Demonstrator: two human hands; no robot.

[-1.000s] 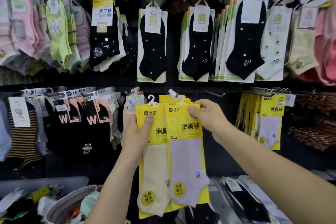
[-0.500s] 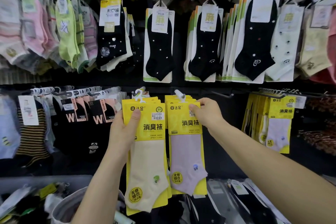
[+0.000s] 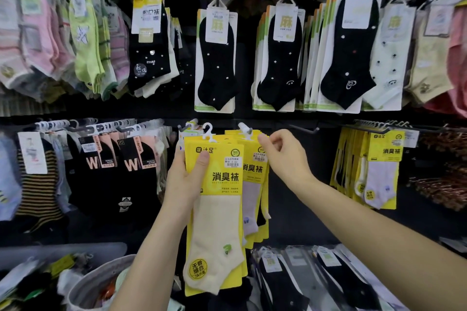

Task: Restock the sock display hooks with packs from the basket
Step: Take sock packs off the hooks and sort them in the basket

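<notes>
hanging off dark wall hooks (image 3: 304,130): sock packs (image 3: 217,63); l fingers (image 3: 202,160) grip cream pack (image 3: 214,222), r fingers (image 3: 279,139): hold unclear.

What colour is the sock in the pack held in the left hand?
Cream, in the yellow-carded pack gripped by the left hand; head view.

An open stretch of dark back panel (image 3: 323,154) surrounds a bare hook (image 3: 304,130), between the hung yellow packs (image 3: 256,166) and a second yellow bunch (image 3: 379,166) to the right. Leftward, black socks (image 3: 131,166) crowd tight; carded black socks (image 3: 217,63) hang close above.
</notes>
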